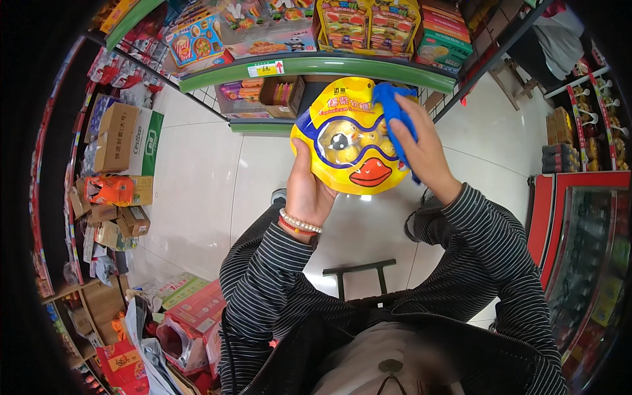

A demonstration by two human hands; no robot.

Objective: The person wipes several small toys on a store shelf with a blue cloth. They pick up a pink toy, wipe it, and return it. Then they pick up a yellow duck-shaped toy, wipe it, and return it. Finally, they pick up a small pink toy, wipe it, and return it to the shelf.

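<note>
A yellow duck-face candy pouch [321, 168] is held up in front of the shelf rack, its printed front and clear goggle-shaped window facing me. Round yellow sweets show through the window. My left hand [308, 185] grips the pouch at its lower left, thumb on the front and the fingers hidden behind. A blue cloth [402, 118] is bunched in my right hand [419, 143], lying against the pouch's right side. A beaded bracelet circles my left wrist.
Ahead stands a rack with a green-edged shelf [345, 66] carrying boxed and bagged snacks. A lower tier holds an open carton [281, 96]. Cardboard boxes [116, 138] are stacked at left, and a red-framed cooler [548, 217] stands right. Bags and cartons [197, 316] crowd the lower left.
</note>
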